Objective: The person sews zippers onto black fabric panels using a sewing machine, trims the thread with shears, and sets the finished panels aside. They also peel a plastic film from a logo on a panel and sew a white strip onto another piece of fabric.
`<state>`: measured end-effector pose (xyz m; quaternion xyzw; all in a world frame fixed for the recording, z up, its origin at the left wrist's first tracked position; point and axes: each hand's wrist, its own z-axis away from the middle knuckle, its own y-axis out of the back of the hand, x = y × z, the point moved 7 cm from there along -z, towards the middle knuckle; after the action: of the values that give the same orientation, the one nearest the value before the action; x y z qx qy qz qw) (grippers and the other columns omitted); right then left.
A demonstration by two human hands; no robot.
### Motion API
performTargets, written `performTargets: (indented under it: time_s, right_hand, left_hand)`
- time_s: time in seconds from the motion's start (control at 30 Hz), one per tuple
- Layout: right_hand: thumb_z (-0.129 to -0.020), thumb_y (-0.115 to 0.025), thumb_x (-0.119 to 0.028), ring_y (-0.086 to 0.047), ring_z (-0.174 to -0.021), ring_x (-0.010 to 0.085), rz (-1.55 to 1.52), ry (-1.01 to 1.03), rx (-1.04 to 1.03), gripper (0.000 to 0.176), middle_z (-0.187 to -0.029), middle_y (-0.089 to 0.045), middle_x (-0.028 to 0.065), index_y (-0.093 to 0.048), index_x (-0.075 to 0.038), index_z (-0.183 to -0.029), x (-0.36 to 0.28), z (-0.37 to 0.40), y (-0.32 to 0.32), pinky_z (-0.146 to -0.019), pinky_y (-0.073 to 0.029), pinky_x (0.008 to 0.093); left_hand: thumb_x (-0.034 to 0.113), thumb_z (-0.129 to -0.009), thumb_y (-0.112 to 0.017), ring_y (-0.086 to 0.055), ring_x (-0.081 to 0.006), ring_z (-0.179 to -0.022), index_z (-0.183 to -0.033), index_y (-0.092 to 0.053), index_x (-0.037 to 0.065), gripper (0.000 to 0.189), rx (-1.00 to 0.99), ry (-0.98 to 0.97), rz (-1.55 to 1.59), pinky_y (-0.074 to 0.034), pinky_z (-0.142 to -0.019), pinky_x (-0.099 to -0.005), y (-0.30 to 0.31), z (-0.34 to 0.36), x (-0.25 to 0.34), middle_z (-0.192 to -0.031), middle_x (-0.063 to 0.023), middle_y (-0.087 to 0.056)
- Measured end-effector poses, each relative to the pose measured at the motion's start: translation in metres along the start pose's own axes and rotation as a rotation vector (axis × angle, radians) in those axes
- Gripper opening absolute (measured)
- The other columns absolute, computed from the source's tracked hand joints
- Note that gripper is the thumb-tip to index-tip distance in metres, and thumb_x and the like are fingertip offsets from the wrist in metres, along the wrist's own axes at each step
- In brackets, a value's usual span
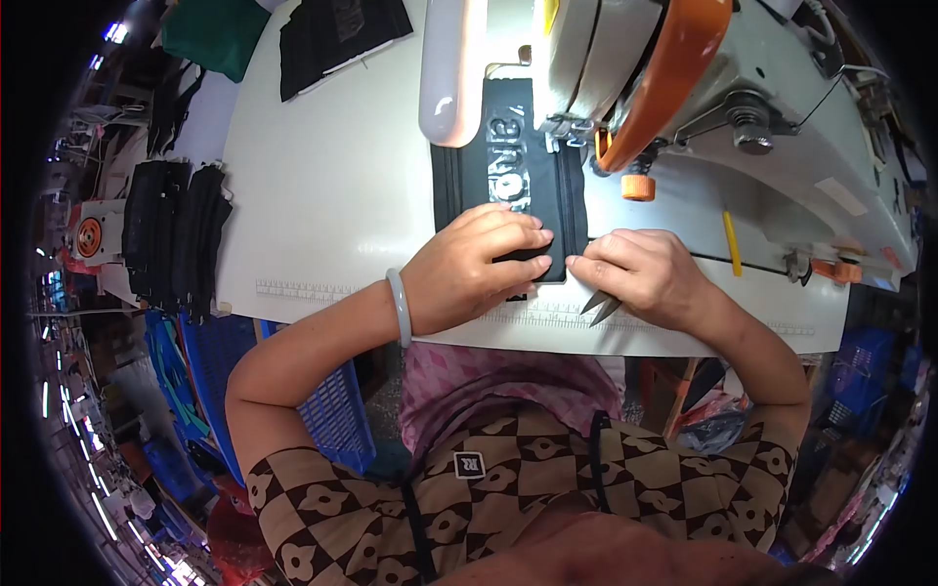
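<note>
A black fabric panel (469,186) with raised shiny lettering lies lengthwise on the white sewing table, its far end beside the machine's needle area. My left hand (479,256) is over its near end, fingers bent onto the cloth, with dark fabric showing between thumb and forefinger. Close to the panel's right edge, my right hand (640,278) is closed, its thumb and forefinger pinched at the cloth edge. Pointed metal blades, which look like thread snips (600,309), stick out below that palm; their handles are hidden in it.
The sewing machine (811,186) with its orange guard (674,68) overhangs the panel. A white lamp (452,78) hangs at its left. Stacked black pieces (161,234) line the left side, another black piece (342,39) lies behind. A printed ruler (322,291) runs along the front edge.
</note>
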<state>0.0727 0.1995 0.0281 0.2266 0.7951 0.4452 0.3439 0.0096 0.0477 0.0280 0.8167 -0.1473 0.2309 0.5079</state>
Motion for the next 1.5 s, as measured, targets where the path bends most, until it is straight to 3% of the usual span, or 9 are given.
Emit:
performTargets:
  time_s: [0.4,0.53,0.77,0.93,1.17,1.3,1.4,1.5]
  right_hand:
    - [-0.077,-0.072,-0.002,-0.071,-0.08,0.0248,0.024,-0.083,0.056,0.027,-0.094,-0.069,0.0058,-0.074,-0.005,-0.103,0.036,-0.02,0.002,-0.064,-0.057,0.0354]
    - [-0.078,-0.07,0.001,-0.071,-0.09,0.0291,0.101,-0.188,0.02,0.037,-0.101,-0.07,0.0089,-0.072,-0.008,-0.114,0.05,-0.018,-0.005,-0.075,-0.058,0.0394]
    - [-0.087,-0.065,-0.009,-0.063,-0.108,0.0361,0.206,-0.517,-0.21,0.063,-0.11,-0.068,0.0155,-0.053,-0.025,-0.147,0.075,-0.011,-0.017,-0.106,-0.043,0.0487]
    - [-0.089,-0.066,-0.017,-0.062,-0.106,0.0377,0.289,-0.521,-0.153,0.066,-0.114,-0.066,0.0176,-0.048,-0.028,-0.151,0.083,-0.002,-0.026,-0.107,-0.041,0.0496]
    - [-0.083,-0.066,-0.009,-0.065,-0.101,0.0376,0.252,-0.595,-0.214,0.072,-0.114,-0.066,0.0189,-0.048,-0.031,-0.15,0.084,-0.002,-0.025,-0.098,-0.048,0.0483]
    - [-0.078,-0.063,0.0,-0.066,-0.094,0.0379,0.216,-0.503,-0.213,0.077,-0.108,-0.068,0.0183,-0.052,-0.031,-0.148,0.076,-0.008,-0.02,-0.092,-0.052,0.0474]
    - [-0.075,-0.061,0.005,-0.067,-0.09,0.0382,0.202,-0.423,-0.151,0.079,-0.104,-0.069,0.0179,-0.055,-0.031,-0.145,0.069,-0.012,-0.014,-0.088,-0.054,0.0477]
    - [-0.073,-0.059,0.007,-0.067,-0.09,0.0385,0.199,-0.411,-0.13,0.079,-0.103,-0.07,0.0177,-0.057,-0.031,-0.143,0.071,-0.009,-0.018,-0.088,-0.054,0.0482]
  left_hand:
    - [0.012,-0.084,-0.076,-0.064,-0.0256,-0.117,-0.106,-0.075,0.006,0.023,0.022,-0.02,-0.032,-0.044,-0.11,-0.0476,0.011,-0.017,-0.047,-0.116,-0.009,-0.069]
    - [0.014,-0.087,-0.074,-0.064,-0.0232,-0.117,-0.106,-0.076,0.007,0.02,-0.012,-0.04,-0.058,-0.043,-0.112,-0.0471,0.02,-0.027,-0.062,-0.116,-0.0066,-0.069]
    - [0.016,-0.092,-0.069,-0.062,-0.021,-0.118,-0.108,-0.077,0.012,0.018,-0.039,-0.018,-0.094,-0.039,-0.115,-0.0435,0.028,-0.042,-0.084,-0.117,-0.0043,-0.068]
    - [0.016,-0.094,-0.066,-0.061,-0.0215,-0.119,-0.109,-0.077,0.013,0.019,-0.046,0.013,-0.108,-0.039,-0.115,-0.0402,0.03,-0.047,-0.095,-0.118,-0.0037,-0.068]
    - [0.017,-0.094,-0.066,-0.06,-0.0236,-0.118,-0.111,-0.077,0.012,0.02,-0.064,-0.005,-0.156,-0.041,-0.113,-0.0391,0.028,-0.046,-0.095,-0.118,-0.0041,-0.068]
    - [0.018,-0.093,-0.068,-0.06,-0.0246,-0.115,-0.109,-0.076,0.01,0.019,-0.064,0.039,-0.202,-0.048,-0.103,-0.0392,0.027,-0.046,-0.089,-0.118,-0.0064,-0.068]
    - [0.018,-0.091,-0.07,-0.06,-0.0271,-0.108,-0.109,-0.075,0.009,0.021,-0.055,0.037,-0.32,-0.053,-0.088,-0.0397,0.029,-0.043,-0.07,-0.112,-0.0093,-0.066]
    - [0.018,-0.089,-0.071,-0.06,-0.0284,-0.102,-0.111,-0.074,0.009,0.023,-0.043,0.049,-0.319,-0.053,-0.081,-0.0401,0.022,-0.035,-0.055,-0.107,-0.0103,-0.062]
